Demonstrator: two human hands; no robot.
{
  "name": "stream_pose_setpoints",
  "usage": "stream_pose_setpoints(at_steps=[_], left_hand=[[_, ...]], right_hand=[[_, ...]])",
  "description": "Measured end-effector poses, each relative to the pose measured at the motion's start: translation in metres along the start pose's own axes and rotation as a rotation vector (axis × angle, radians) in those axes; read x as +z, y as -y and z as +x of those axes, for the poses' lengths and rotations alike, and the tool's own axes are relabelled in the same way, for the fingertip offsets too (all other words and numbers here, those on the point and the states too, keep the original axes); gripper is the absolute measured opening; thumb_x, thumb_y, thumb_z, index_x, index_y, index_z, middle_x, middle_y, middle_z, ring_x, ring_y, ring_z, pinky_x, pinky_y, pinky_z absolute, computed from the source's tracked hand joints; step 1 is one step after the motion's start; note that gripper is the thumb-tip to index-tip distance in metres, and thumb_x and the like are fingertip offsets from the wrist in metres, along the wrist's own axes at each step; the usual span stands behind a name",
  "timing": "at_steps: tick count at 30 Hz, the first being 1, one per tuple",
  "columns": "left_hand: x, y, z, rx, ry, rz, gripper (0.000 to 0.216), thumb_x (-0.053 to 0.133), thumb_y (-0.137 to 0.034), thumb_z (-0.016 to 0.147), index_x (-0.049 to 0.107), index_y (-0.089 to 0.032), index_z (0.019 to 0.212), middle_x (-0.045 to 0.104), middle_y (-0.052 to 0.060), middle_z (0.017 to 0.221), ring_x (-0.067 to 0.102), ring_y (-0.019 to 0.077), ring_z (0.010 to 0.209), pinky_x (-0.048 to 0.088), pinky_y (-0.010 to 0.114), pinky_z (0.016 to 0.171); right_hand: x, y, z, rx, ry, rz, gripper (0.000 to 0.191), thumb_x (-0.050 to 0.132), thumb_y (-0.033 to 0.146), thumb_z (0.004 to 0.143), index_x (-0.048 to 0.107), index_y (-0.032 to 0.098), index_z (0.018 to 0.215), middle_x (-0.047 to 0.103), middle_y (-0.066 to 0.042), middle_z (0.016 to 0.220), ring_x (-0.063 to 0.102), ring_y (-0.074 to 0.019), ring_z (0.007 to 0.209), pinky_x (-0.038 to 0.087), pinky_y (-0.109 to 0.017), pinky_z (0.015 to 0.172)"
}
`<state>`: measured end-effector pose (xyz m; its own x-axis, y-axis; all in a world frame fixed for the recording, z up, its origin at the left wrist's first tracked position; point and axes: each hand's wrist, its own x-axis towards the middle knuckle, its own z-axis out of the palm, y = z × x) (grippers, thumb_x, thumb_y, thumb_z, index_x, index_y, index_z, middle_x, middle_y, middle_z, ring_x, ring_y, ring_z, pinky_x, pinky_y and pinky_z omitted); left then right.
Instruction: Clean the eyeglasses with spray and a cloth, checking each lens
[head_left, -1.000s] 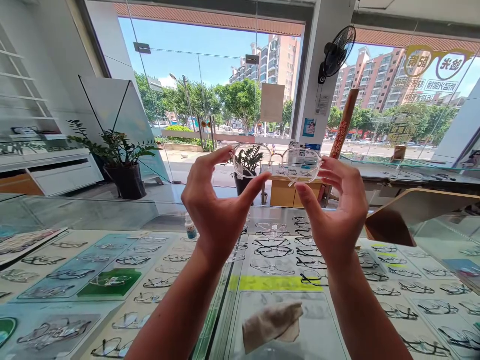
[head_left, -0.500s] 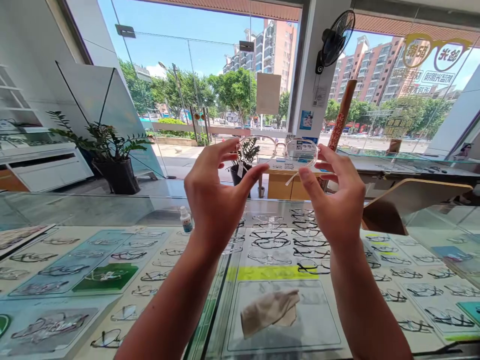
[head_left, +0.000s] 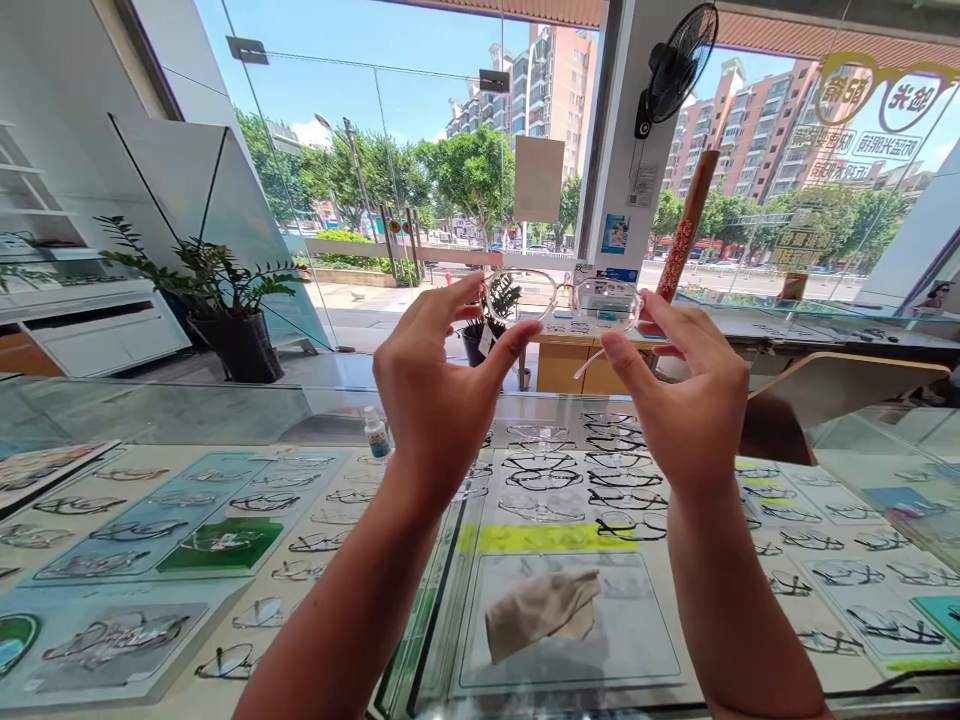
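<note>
A pair of clear-framed eyeglasses (head_left: 564, 290) is held up in front of me, above the glass counter. My left hand (head_left: 442, 365) pinches its left edge between thumb and fingers. At the opposite edge, my right hand (head_left: 679, 385) grips the frame the same way. A small white tag hangs by the left lens, and a thin temple arm points down near my right thumb. Below my forearms, a crumpled beige cloth (head_left: 541, 612) lies on a pale mat (head_left: 637, 655) on the counter.
Rows of eyeglasses (head_left: 544, 472) fill the glass display counter (head_left: 420, 690). A small white bottle (head_left: 376, 433) stands on it to the left. Beyond are a potted plant (head_left: 236, 335), a brown chair back (head_left: 787, 400), a wall fan (head_left: 679, 65) and large windows onto a street.
My view has tilted and shifted slightly. Both hands keep hold of the eyeglasses, which have turned a little; the right hand sits slightly farther right.
</note>
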<state>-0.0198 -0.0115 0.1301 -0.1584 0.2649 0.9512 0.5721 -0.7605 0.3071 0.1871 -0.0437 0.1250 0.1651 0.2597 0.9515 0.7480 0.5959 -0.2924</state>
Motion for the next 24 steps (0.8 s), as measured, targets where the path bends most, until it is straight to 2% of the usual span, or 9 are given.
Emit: stream_pose_setpoints(at_steps=[12,18,24], left_hand=[[-0.0026,-0.0036,0.0009,-0.069,0.082,0.017,0.053,0.081,-0.063,0.085,0.075,-0.027,0.123,0.082,0.006,0.117,0.078,0.0264,0.109,0.062,0.042,0.097],[-0.0062,-0.0079,0.0021,-0.069,0.073,0.013,0.053,0.081,-0.064,0.084,0.073,-0.028,0.122,0.080,0.006,0.118,0.076,0.0257,0.112,0.062,0.040,0.096],[-0.0077,-0.0097,0.0017,-0.051,0.042,-0.017,0.050,0.084,-0.064,0.081,0.073,-0.029,0.115,0.079,0.005,0.109,0.076,0.0248,0.103,0.061,0.042,0.093]], right_hand=[[-0.0001,0.0072,-0.0053,-0.073,-0.082,-0.089,0.049,0.071,0.039,0.097,0.066,0.029,0.145,0.072,-0.009,0.123,0.071,-0.0286,0.112,0.064,-0.050,0.091],[-0.0021,0.0084,-0.0045,-0.057,-0.065,-0.079,0.048,0.069,0.042,0.098,0.066,0.029,0.144,0.072,-0.010,0.124,0.071,-0.0288,0.110,0.063,-0.049,0.089],[-0.0039,0.0102,-0.0033,-0.016,-0.072,-0.039,0.047,0.071,0.044,0.097,0.069,0.028,0.141,0.074,-0.010,0.122,0.072,-0.0273,0.105,0.063,-0.050,0.091]])
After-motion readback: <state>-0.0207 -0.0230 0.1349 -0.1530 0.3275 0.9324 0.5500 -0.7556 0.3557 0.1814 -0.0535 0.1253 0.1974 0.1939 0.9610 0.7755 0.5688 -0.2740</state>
